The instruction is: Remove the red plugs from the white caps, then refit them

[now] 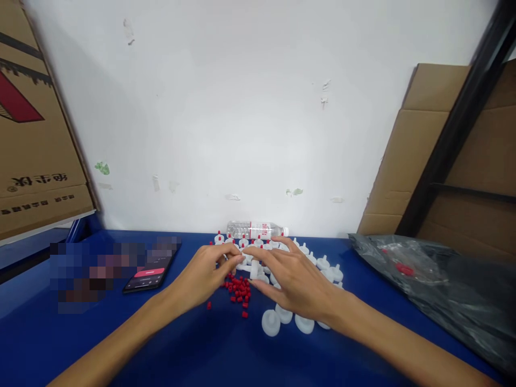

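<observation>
My left hand is closed in a pinch over the middle of the blue table; what its fingertips hold, if anything, is hidden. Close beside it, my right hand grips a white plastic nozzle cap between thumb and fingers, with its fingertips nearly meeting those of the left. Just below the hands lies a loose pile of small red tip caps. White nozzle caps without tips are spread under and around my right hand. Behind the hands stand several white nozzle caps fitted with red tips.
A clear plastic bottle lies against the white wall. On the left are a phone and a large cardboard box. A grey plastic bag with red pieces in a clear pouch covers the right side; flattened cardboard leans behind.
</observation>
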`<state>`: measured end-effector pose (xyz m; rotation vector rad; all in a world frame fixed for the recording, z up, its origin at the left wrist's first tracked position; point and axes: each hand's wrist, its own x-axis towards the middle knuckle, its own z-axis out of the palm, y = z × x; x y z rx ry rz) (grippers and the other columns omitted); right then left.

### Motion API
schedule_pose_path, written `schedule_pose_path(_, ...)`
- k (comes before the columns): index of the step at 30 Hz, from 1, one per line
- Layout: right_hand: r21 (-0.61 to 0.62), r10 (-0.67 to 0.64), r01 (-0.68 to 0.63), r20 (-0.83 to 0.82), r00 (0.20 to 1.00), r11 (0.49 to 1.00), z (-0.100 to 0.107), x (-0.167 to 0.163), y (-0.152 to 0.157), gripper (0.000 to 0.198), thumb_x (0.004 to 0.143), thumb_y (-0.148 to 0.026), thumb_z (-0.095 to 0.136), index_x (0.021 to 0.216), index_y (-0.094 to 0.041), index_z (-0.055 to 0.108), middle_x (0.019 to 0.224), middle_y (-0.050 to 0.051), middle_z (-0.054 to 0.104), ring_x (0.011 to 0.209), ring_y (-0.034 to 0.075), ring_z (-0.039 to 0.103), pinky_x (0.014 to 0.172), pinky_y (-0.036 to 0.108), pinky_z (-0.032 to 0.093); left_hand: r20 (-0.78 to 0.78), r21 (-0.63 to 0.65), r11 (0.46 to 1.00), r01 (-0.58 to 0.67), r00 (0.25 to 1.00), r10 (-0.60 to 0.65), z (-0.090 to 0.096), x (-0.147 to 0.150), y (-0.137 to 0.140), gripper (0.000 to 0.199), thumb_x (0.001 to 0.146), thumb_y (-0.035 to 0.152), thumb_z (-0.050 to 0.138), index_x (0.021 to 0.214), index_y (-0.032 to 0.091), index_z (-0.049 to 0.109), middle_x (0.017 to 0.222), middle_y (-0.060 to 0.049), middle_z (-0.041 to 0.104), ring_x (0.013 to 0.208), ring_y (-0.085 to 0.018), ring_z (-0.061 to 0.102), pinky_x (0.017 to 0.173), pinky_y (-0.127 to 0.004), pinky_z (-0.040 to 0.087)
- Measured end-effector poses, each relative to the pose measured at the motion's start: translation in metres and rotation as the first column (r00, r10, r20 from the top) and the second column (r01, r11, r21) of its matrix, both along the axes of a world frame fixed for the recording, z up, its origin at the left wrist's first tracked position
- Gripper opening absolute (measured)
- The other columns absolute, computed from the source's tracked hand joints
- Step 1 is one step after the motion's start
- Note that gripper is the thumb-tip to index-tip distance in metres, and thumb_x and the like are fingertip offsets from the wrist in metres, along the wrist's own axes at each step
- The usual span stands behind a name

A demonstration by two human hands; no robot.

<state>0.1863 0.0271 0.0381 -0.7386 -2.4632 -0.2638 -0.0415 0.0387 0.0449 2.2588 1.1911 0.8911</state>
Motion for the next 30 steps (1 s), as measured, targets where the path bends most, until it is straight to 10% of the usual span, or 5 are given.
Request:
schedule_pose_path(8, 0.01, -0.03, 0.03, -0.01, 0.999, 0.999, -0.005, 0.001, 0.005, 0.037, 0.1, -0.03, 0.059, 0.134, -0.023, 0.046, 0.106, 0.005, 0.076, 0.082, 0.02, 0.072, 0.113, 0.048, 0.034, 0.169, -0.212, 0.968, 0.137, 0.98, -0.102, -0.003, 0.0, 0.001, 0.028, 0.094, 0.044, 0.06, 0.095, 0.018, 0.071, 0.077, 0.0, 0.07, 0.057, -0.012, 0.061, 0.055, -0.023, 0.045)
schedule_pose_path(14, 0.067, -0.099, 0.102, -0.044, 0.994, 0.993, 0.0, 0.001, 0.001, 0.041, 0.1, -0.033, 0.056, 0.137, -0.02, 0.047, 0.105, 0.006, 0.077, 0.093, 0.023, 0.072, 0.112, 0.049, 0.034, -0.4, 0.363, 0.929, -0.072, 0.888, 0.225, -0.005, -0.017, 0.013, 0.027, 0.101, 0.027, 0.046, 0.108, 0.021, 0.071, 0.102, -0.006, 0.074, 0.092, -0.023, 0.07, 0.078, -0.031, 0.049)
schedule_pose_path(21, 0.104, -0.127, 0.129, -0.021, 0.992, 0.986, 0.001, 0.001, 0.002, 0.031, 0.1, -0.023, 0.049, 0.131, -0.018, 0.052, 0.091, 0.004, 0.076, 0.082, 0.02, 0.072, 0.108, 0.046, 0.038, -0.633, 0.353, 0.935, -0.031, 0.728, 0.263, -0.022, -0.03, 0.029, 0.029, 0.094, 0.01, 0.045, 0.092, 0.019, 0.072, 0.09, -0.009, 0.068, 0.07, -0.023, 0.068, 0.06, -0.029, 0.042)
schedule_pose_path(30, 0.127, -0.105, 0.104, -0.002, 0.994, 0.986, 0.0, 0.001, 0.002, 0.028, 0.101, -0.02, 0.048, 0.128, -0.02, 0.053, 0.102, 0.004, 0.077, 0.091, 0.022, 0.071, 0.108, 0.045, 0.036, -0.647, 0.436, 0.89, -0.132, 0.641, 0.412, -0.02, -0.03, 0.028, 0.039, 0.1, 0.013, 0.036, 0.131, 0.021, 0.058, 0.112, -0.013, 0.063, 0.071, -0.026, 0.068, 0.056, -0.032, 0.039)
